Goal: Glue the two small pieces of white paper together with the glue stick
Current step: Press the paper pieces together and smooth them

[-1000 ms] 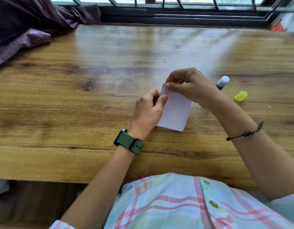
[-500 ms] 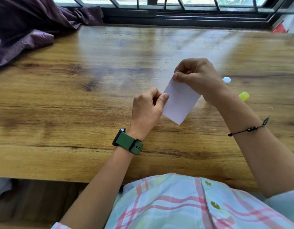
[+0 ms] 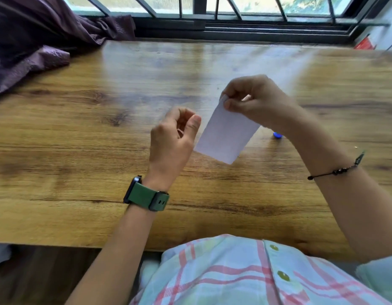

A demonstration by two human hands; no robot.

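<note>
My right hand (image 3: 254,100) pinches the top corner of the white paper (image 3: 225,137) between thumb and fingers and holds it lifted above the wooden table (image 3: 102,150). The paper hangs tilted; I cannot tell if it is one piece or two stuck together. Just left of the paper's edge is my left hand (image 3: 173,142), fingers loosely curled, holding nothing and not touching it. Only the blue end of the glue stick (image 3: 278,135) peeks out under my right wrist; the rest is hidden.
A dark purple cloth (image 3: 36,40) lies bunched at the table's far left corner. A window with dark bars (image 3: 234,16) runs along the far edge. A red object (image 3: 364,44) sits at the far right.
My right hand has lifted the paper higher off the table. My left hand has let go of its edge and drawn back to the left. The yellow cap is now hidden by my right arm.
</note>
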